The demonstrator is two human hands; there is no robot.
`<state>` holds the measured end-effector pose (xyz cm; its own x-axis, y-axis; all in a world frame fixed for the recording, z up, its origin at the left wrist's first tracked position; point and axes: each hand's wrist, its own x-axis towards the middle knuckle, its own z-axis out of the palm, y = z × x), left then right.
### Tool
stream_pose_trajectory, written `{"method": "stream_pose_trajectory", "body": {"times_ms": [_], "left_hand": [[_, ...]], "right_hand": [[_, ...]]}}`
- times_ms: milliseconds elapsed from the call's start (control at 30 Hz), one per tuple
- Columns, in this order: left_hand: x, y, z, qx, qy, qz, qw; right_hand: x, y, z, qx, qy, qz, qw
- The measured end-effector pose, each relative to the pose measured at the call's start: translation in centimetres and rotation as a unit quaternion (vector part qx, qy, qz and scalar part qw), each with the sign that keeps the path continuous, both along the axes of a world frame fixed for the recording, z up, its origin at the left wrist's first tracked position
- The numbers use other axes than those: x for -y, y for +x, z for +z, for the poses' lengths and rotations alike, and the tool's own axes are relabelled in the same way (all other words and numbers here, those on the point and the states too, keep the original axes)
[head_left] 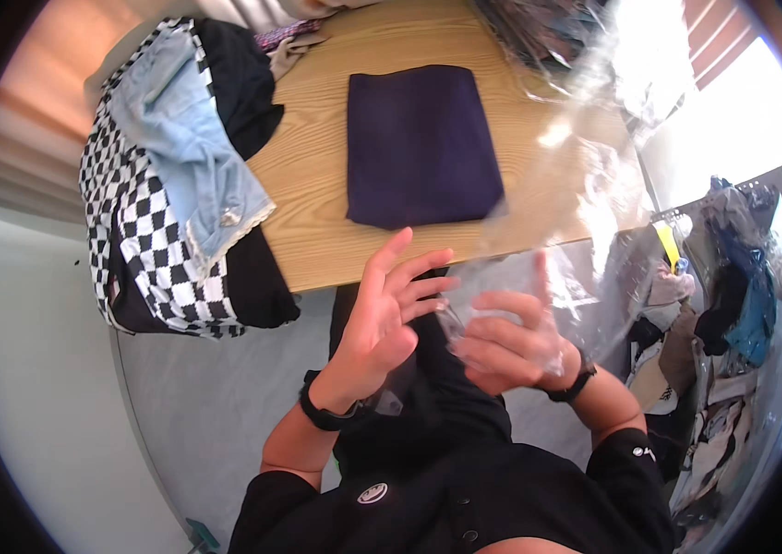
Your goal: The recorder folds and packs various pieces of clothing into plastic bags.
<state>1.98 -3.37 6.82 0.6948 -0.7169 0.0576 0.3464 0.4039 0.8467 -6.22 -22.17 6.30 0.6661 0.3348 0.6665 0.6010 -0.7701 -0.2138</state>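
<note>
While the right hand (513, 340) grips the bag (594, 189), the left hand (382, 319) beside it, fingers spread, should pull softly.

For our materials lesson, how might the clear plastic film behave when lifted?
The clear plastic film is likely floppy, as it creases around the right hand. It seems light, thin enough to show the table through it. Its glossy glare suggests slipperiness.

On my side of the folded navy garment (423, 148), my right hand (506, 342) grips a clear plastic bag (594, 277) and my left hand (377, 323) spreads its fingers; left of that garment, lace-trimmed denim (169, 120) overlies checkered fabric (146, 226).
</note>
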Motion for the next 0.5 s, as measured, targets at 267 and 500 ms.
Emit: {"method": "stream_pose_trajectory", "body": {"times_ms": [267,500], "left_hand": [[-4.1,2.4,-1.7,-0.053,0.122,0.19,0.973],[-7.7,9.8,-3.4,0.018,0.216,0.33,0.919]], "right_hand": [[-2.8,4.0,-2.2,-0.007,0.005,0.085,0.996],[1.6,7.3,-1.8,-0.1,0.003,-0.113,0.989]]}}
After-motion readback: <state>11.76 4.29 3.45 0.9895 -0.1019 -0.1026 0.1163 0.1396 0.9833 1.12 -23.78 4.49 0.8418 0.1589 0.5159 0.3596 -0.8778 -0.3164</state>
